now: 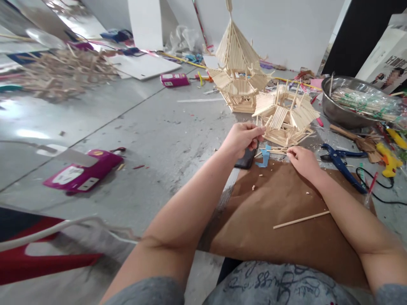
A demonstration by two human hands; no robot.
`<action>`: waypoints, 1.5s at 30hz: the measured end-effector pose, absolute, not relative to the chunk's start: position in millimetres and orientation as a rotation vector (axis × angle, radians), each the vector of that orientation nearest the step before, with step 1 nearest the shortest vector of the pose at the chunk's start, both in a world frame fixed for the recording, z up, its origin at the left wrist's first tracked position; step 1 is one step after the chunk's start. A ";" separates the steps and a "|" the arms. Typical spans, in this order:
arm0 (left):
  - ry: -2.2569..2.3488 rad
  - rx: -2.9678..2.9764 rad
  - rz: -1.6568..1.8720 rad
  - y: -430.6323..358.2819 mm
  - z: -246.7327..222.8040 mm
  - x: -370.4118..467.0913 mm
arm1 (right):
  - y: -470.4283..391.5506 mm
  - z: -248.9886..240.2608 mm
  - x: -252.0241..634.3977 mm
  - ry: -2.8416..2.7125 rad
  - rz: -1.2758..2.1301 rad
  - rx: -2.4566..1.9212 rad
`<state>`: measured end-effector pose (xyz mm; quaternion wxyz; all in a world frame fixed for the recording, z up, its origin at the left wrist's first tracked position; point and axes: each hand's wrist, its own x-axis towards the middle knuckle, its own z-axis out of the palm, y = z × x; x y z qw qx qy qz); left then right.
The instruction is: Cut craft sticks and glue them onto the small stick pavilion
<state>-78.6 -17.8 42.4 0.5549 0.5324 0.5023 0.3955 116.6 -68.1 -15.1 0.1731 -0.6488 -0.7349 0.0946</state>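
My left hand (246, 137) is closed in a pinch at the near left side of a small stick-built pavilion (280, 117). What lies between its fingertips is too small to make out. My right hand (303, 162) rests low with fingers curled, its fingertips on the end of a few thin wooden sticks (277, 150). Those sticks lie in front of the pavilion, beside a torn blue piece (264, 156). A dark phone (244, 159) is partly hidden below my left hand. Behind the pavilion stands a taller stick-built tower (237, 55) with a pointed roof.
Brown paper (270, 199) covers the floor before me, with a loose stick (300, 220) on it. To the right are blue pliers (341, 163), a yellow glue gun (388, 160) and a metal bowl (338, 108) of sticks. A purple power strip (84, 171) lies left.
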 end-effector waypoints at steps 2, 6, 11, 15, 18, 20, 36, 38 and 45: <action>1.146 1.304 0.894 -22.4 43.5 -78.1 | -66.9 -14.6 111.6 -2.187 0.210 -1.902; 1.062 1.390 0.780 -28.0 45.6 -76.1 | -64.2 -10.2 100.8 -2.333 0.148 -1.961; 1.007 1.565 0.508 -34.8 47.8 -73.3 | -60.0 -1.7 96.9 -2.411 0.227 -2.045; 1.022 1.771 0.401 -37.2 40.4 -66.5 | -62.8 5.7 106.6 -2.466 0.296 -2.074; 1.060 2.008 0.427 -36.4 27.8 -60.1 | -66.1 9.6 115.6 -2.515 0.352 -2.066; 1.057 2.151 0.465 -35.4 18.3 -56.5 | -67.6 10.6 118.6 -2.533 0.377 -2.055; 0.918 2.439 0.559 -32.9 -10.0 -53.4 | -65.0 6.4 120.6 -2.603 0.169 -1.987; 0.941 2.457 0.561 -34.7 -9.7 -53.3 | -65.0 6.3 120.2 -2.610 0.168 -1.993; 0.965 2.433 0.532 -37.5 -8.1 -51.7 | -68.2 21.9 130.0 -2.553 0.402 -1.831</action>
